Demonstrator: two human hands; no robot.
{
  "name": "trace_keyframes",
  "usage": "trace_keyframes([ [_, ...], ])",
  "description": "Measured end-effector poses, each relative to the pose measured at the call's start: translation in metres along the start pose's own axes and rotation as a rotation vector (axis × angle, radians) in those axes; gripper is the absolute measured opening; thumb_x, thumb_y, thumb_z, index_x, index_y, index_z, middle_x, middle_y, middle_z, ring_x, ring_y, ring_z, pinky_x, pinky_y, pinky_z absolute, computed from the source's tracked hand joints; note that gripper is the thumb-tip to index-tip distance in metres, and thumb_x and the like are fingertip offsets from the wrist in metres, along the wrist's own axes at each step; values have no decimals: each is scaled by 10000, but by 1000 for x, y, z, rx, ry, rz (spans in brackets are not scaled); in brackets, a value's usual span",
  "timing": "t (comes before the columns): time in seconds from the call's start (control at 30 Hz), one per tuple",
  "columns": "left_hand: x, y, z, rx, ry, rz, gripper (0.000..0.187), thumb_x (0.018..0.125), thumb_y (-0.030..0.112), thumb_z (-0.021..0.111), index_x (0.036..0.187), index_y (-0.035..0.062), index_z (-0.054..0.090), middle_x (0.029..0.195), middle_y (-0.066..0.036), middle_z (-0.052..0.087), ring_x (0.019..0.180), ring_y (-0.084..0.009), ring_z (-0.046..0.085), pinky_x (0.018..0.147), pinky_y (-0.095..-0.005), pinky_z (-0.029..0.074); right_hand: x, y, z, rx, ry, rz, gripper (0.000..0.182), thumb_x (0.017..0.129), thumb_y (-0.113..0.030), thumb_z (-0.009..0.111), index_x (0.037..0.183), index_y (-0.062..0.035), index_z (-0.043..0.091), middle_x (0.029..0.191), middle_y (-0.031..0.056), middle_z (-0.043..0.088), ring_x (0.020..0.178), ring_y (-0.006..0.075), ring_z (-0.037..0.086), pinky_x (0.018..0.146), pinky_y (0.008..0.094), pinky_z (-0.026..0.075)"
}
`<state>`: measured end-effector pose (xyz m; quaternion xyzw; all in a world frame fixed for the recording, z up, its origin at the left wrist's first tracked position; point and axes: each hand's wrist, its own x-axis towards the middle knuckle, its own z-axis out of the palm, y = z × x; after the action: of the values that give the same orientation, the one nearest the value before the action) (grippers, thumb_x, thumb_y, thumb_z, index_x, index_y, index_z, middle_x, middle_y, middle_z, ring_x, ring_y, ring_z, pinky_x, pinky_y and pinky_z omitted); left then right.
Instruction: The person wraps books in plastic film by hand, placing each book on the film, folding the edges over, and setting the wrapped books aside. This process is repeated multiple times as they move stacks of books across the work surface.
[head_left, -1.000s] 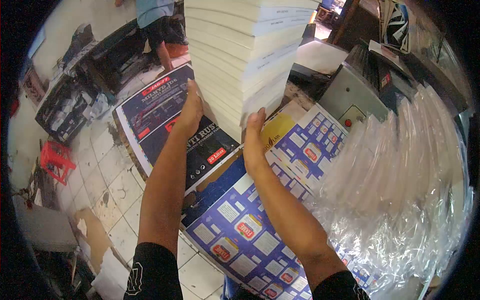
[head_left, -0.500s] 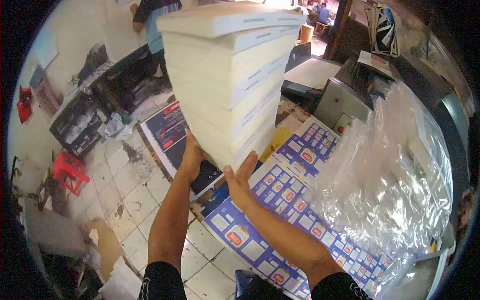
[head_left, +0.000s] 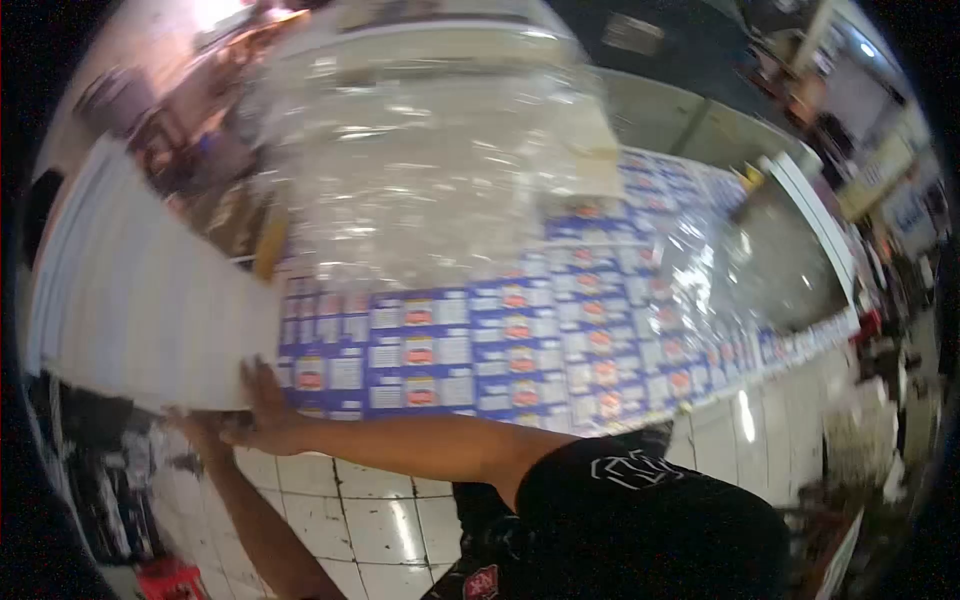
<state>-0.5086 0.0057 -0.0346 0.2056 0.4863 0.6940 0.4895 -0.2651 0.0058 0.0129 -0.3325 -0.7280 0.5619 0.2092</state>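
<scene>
A tall stack of thick white paper blocks (head_left: pixel 150 290) stands at the far left of the head view, tilted by the camera's angle and blurred. In the earlier frame, lines of small print show on the block edges. My right hand (head_left: pixel 265 415) lies against the stack's lower near corner, fingers spread and stretched upward. Close beside it, my left hand (head_left: pixel 203 435) reaches to the bottom edge of the stack with fingers stretched out. Its fingertips are smeared by motion. Neither hand visibly wraps round the blocks; the stack's far side is hidden.
Purple printed sheets (head_left: pixel 420 350) with red labels cover the table in front. Clear plastic wrap (head_left: pixel 430 180) lies over them at the back, with more plastic (head_left: pixel 690 270) to the right. A red stool (head_left: pixel 170 580) is on the tiled floor (head_left: pixel 370 520) at lower left.
The view has swung right, so the stack and both hands now appear at far left. Both hands stay at the stack's base. More of the printed sheets and table has come into view.
</scene>
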Motion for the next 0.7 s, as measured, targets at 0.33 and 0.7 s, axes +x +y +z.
trace_keyframes([
  [0.33,-107,4,20,350,297,541,646,1009,546,309,1394,42,432,1397,-159,478,1265,-306,479,1100,-462,318,-360,82,-206,-557,661,139,753,846,-360,699,1406,29,380,1474,271,341,1390,410,293,1151,467,236],
  [0.7,-311,-212,349,1235,-1007,732,563,901,273,637,1368,10,461,1434,-216,426,1321,-384,395,1093,-457,303,-459,100,-142,-691,590,50,701,841,-423,682,1349,4,457,1394,256,453,1323,406,409,1080,583,298],
])
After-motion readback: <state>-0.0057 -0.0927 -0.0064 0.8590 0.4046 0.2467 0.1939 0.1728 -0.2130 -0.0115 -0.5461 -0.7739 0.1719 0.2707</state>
